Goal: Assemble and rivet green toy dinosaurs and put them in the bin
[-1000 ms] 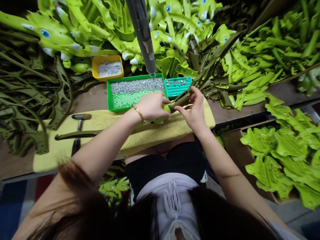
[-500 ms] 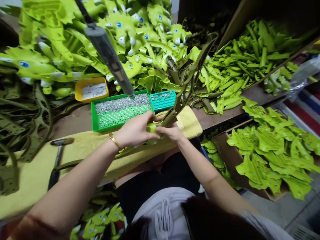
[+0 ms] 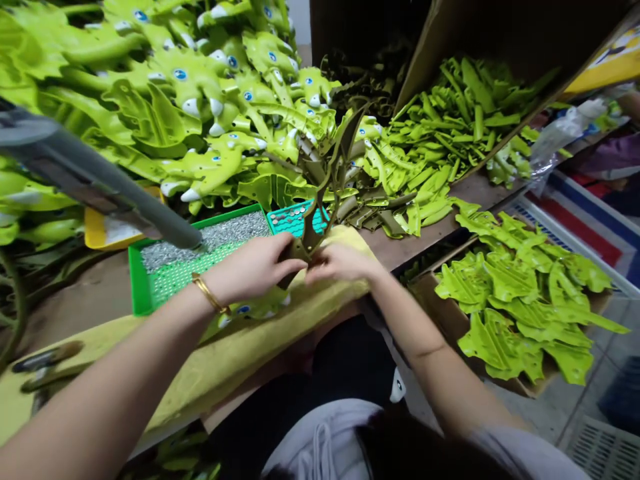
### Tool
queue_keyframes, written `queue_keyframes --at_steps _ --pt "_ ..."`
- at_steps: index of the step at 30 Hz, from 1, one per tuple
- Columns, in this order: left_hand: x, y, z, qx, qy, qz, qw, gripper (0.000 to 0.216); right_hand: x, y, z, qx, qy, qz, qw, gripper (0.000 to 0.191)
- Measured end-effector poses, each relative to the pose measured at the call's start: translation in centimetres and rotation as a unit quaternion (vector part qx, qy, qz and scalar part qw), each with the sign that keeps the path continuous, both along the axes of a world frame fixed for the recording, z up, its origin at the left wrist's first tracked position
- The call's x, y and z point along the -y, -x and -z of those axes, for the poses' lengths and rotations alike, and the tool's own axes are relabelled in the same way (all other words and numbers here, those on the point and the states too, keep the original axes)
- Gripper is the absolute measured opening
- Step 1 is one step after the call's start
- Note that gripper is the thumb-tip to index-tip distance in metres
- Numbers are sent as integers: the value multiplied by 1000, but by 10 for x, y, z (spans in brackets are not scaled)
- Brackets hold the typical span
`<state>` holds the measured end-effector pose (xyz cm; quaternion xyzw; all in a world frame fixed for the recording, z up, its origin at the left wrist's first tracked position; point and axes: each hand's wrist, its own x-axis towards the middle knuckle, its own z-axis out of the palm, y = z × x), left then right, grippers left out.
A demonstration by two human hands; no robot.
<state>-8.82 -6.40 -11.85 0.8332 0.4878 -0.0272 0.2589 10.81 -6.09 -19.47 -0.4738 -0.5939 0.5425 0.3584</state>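
Note:
An olive-brown, wing-shaped plastic part (image 3: 314,227) stands up between my two hands above the padded yellow cloth (image 3: 200,373). My left hand (image 3: 257,267) is closed round its lower left side, thumb pointing right. From the right, my right hand (image 3: 345,262) meets its base with curled fingers, which partly hide the grip. Under my left hand lies a lime-green toy animal piece with a blue eye (image 3: 244,310), mostly covered by the hand and wrist. Just behind the hands are a green tray of small metal screws (image 3: 133,280) and a teal tray (image 3: 320,217) with small round pieces.
A hanging electric screwdriver (image 3: 115,180) slants in at left. A hammer (image 3: 45,360) lies on the cloth. Lime-green toy halves (image 3: 200,87) are heaped behind, beside a yellow tray (image 3: 95,230). Green strips (image 3: 465,113) pile up at right, above a box of green pieces (image 3: 525,287).
My view has swung, so most things sit further left and the screwdriver looks larger. The lime-green bit at my fingertips is out of sight; the wing-shaped part's base shows there instead.

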Motion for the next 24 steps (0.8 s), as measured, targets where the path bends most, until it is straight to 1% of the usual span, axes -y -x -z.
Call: queue_keyframes --at_steps 1,2,3,4,5,7,8,10,11,14,16,18,19,20,21,22,23,24 --pt "-2 -2 4 -6 2 -8 1000 32 -19 -30 -9 25 -14 53 998 47" --pt "-4 -3 10 -7 0 -20 1000 31 -40 -60 -18 51 -30 124 991 51" --pt "-5 -4 15 -4 -1 -34 999 30 -60 -89 -25 97 -43 208 972 53" --pt "-6 -6 21 2 -1 -47 999 31 -79 -113 -31 224 -41 321 919 50" --pt "-7 -7 26 8 0 -59 998 33 -96 -133 -34 343 -7 382 858 52" --pt "-7 -11 34 12 -1 -82 997 42 -123 -157 -34 408 35 403 818 62" --pt "-6 -13 36 9 -3 -89 996 48 -133 -162 -33 421 51 399 813 65" --pt "-4 -17 38 -2 -6 -97 995 54 -146 -163 -30 428 58 388 814 65" --pt "-4 -19 38 -5 -6 -97 995 54 -149 -163 -31 434 56 384 813 62" --pt "-3 -22 39 -4 5 -83 997 46 -149 -167 -44 441 42 366 818 48" --pt "-3 -24 41 -2 10 -74 997 40 -139 -173 -56 437 28 361 823 40" --pt "-3 -26 44 7 6 -77 997 36 -118 -172 -62 433 4 372 821 43" --pt "-1 -28 45 12 2 -84 996 35 -103 -167 -59 420 -16 378 825 47" --pt "1 -30 45 18 -2 -93 996 34 -87 -157 -53 382 -40 382 841 50" --pt "4 -31 44 23 -5 -101 995 35 -69 -142 -42 328 -60 377 864 53" --pt "7 -33 44 28 -9 -109 994 36 -51 -125 -28 209 -81 361 905 52" --pt "11 -34 42 33 -11 -116 993 37 -33 -105 -12 71 -78 327 939 46" --pt "14 -35 41 39 -14 -121 992 38 -16 -83 4 -48 -47 287 956 44"
